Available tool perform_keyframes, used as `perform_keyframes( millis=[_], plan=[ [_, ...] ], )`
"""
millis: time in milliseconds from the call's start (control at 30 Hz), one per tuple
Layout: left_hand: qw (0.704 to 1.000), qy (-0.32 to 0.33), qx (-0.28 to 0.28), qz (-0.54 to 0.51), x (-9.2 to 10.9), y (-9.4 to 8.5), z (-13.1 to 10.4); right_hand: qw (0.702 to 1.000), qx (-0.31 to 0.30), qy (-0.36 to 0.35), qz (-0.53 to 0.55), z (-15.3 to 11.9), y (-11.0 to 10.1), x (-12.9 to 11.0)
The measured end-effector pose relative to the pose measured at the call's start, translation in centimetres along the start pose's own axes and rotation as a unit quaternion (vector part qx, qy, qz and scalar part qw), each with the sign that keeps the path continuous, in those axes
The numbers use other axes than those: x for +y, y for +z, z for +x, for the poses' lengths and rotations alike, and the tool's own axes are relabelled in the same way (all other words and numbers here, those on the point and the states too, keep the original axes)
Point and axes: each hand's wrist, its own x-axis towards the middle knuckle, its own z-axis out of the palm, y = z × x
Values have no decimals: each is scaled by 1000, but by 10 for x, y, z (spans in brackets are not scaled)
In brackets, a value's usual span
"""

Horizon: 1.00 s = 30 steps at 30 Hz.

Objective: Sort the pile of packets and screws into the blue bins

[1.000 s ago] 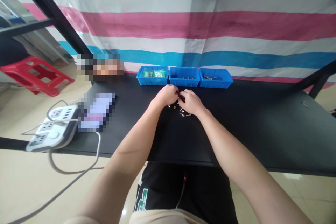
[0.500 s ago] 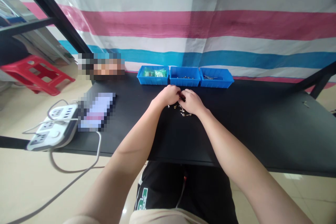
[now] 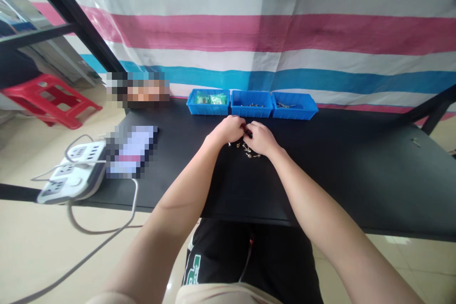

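We bring our left hand (image 3: 231, 129) and right hand (image 3: 261, 137) close together over the middle of the black table (image 3: 356, 166), their fingertips meeting or nearly so. The grip of each hand is curled inward, but the fingers hide what lies between them, so we cannot tell whether either is clamped on a piece.

Just on the near side of our hands, a loose cluster of small metal fasteners (image 3: 247, 150) lies on the table, some right beside our right hand; a brass-coloured piece (image 3: 238, 145) sits a little to the left of the cluster, under the gap between our wrists.

On the far side, three blue bins stand in a row: the left bin (image 3: 209, 109) holds green-and-clear packets (image 3: 213, 99), the middle bin (image 3: 250, 112) small metal parts, and the right bin (image 3: 295, 113) a few long thin pieces.

Toward the table's left end we see a pixelated flat device (image 3: 131, 149) and, left of it, a white power strip (image 3: 67, 178) with a grey cable (image 3: 135, 194). A red stool (image 3: 50, 97) stands farther left, and a striped sheet (image 3: 320, 33) hangs behind the bins.
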Motion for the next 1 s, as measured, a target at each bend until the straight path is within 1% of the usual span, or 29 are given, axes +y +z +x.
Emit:
perform_keyframes(
  millis=[167, 567, 767, 1000],
  plan=[
    [1000, -6, -2, -9, 1, 0, 0, 1000, -1, 5, -5, 0, 0, -1],
    [1000, 7, 2, -5, -1, 1, 0, 1000, -22, 0, -21, -1, -2, -3],
    [1000, 6, 1, -7, -1, 1, 0, 1000, -11, -3, 0, 0, -1, -1],
    [1000, 7, -2, -12, -2, 0, 0, 1000, -22, -3, 4, 1, 1, 1]
  ],
)
